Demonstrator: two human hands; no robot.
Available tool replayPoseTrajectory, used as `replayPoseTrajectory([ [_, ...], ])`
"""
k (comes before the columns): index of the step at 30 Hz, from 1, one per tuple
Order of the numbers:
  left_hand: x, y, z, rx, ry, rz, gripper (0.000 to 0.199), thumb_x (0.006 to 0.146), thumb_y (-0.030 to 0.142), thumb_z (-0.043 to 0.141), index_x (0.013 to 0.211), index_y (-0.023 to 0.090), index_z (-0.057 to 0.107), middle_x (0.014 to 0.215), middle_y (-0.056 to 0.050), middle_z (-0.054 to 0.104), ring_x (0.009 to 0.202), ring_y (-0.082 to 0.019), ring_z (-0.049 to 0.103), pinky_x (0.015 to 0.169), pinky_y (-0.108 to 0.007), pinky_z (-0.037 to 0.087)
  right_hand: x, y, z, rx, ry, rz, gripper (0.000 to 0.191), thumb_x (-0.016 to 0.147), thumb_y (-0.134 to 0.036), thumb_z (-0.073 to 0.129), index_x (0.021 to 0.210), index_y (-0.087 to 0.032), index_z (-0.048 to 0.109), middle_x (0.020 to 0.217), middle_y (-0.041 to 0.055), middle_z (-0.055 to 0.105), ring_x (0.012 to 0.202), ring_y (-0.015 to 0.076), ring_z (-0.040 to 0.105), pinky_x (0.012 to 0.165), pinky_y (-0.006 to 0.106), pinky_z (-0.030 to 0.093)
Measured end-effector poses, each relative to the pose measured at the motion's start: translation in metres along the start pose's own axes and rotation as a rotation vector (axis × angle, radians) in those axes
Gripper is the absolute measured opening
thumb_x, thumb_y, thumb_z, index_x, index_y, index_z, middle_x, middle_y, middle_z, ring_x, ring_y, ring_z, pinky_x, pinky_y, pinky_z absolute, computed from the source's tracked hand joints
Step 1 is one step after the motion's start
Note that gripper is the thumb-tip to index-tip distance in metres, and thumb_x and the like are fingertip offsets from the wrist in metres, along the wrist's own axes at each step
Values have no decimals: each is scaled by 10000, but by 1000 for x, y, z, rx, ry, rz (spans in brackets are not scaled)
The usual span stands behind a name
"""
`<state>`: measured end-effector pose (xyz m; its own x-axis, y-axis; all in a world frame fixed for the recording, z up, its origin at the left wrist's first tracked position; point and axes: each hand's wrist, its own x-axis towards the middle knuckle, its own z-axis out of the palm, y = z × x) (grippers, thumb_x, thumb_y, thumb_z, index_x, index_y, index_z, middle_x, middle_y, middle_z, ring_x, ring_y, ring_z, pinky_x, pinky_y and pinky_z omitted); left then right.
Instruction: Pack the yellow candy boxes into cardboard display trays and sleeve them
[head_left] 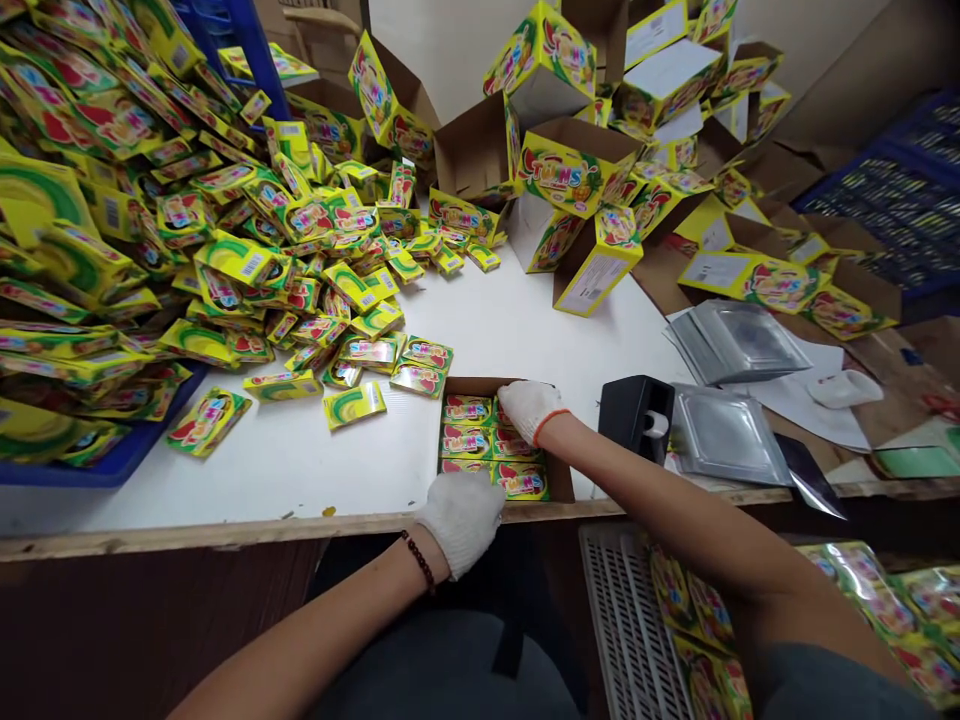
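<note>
An open cardboard box (561,480) sits at the table's near edge, with small yellow-green packs (465,441) printed "TWINS" lying in two columns inside. My left hand (461,520), in a white knit glove, is curled at the box's near left side; its fingertips are hidden. In a matching glove with an orange cuff, my right hand (531,410) reaches into the far right corner of the box. Its fingers are bent down against the packs there, and whatever they hold is covered. Loose packs (355,405) lie left of the box.
A large heap of packs (247,260) spills from a blue crate (112,470) on the left. Empty printed boxes (562,170) pile up at the back. A black tape dispenser (630,415) and clear plastic trays (727,435) stand right. Below is a white slatted crate (630,620).
</note>
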<state>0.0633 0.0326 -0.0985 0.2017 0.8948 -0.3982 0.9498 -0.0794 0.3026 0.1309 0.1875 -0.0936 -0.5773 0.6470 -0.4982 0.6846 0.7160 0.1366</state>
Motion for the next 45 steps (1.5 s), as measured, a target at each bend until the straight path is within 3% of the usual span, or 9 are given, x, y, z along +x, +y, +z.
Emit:
replayPoseTrajectory([
  [10,-8,-2,5,-24,-21,-8,206,915,201,502,950,120,689,992,-168,673,862,-312,693,689,-406,533,-9,3,36,-163,100,-79,389,976,-122,370,1291,-138,599,1225,215,556,1086,311,590,820,406,534],
  [15,-25,-31,5,-171,356,160,243,981,327,461,1121,209,621,1251,-95,614,1133,-235,596,982,-386,494,-7,0,39,-65,-33,-32,447,959,-111,398,1386,-167,519,1301,227,492,1102,331,597,789,423,541],
  [18,-25,-82,4,-177,600,-159,264,965,230,443,1168,187,607,1286,-113,591,1213,-235,544,1065,-381,436,-3,7,39,-41,-83,-74,527,901,-113,505,1421,-189,485,1331,216,476,1131,352,593,828,435,523],
  [22,-19,-155,7,-22,581,-545,334,856,187,591,1184,127,596,1274,-182,571,1208,-321,523,1023,-460,432,-6,18,39,44,-62,-153,438,891,-141,501,1315,-207,591,1237,165,563,1029,288,649,842,391,511],
  [27,-34,-152,15,-343,634,-619,443,844,396,664,1217,171,587,1076,-109,676,991,-258,640,855,-363,507,-25,-7,38,172,644,-460,483,866,-60,454,1317,-182,579,1259,141,611,1186,264,578,966,410,498],
  [31,-43,-97,6,-669,735,-236,614,832,483,653,1350,190,501,1099,-75,703,941,-209,674,841,-329,540,-45,-45,18,116,1003,-686,330,907,-107,510,1196,-202,639,1174,129,667,1207,302,554,1018,492,453],
  [35,-51,-110,-11,-594,844,-19,507,909,460,522,1336,188,532,1256,-102,666,1137,-234,633,1001,-396,508,-51,-36,0,312,763,-549,215,920,-157,478,1063,-186,636,917,93,692,866,242,636,789,374,502],
  [41,-47,-239,-24,-265,1011,-334,445,690,475,682,1032,191,702,1201,-244,631,1280,-445,495,1090,-633,325,-38,-3,40,575,142,-216,251,888,-164,507,1124,-202,583,895,55,680,719,181,596,645,271,418],
  [45,-59,-257,-15,-383,953,-488,260,645,468,679,788,251,692,962,-228,657,1204,-425,545,1036,-600,338,-27,-31,67,607,-8,-241,226,864,-118,549,1057,-203,630,912,34,664,712,142,561,642,237,399],
])
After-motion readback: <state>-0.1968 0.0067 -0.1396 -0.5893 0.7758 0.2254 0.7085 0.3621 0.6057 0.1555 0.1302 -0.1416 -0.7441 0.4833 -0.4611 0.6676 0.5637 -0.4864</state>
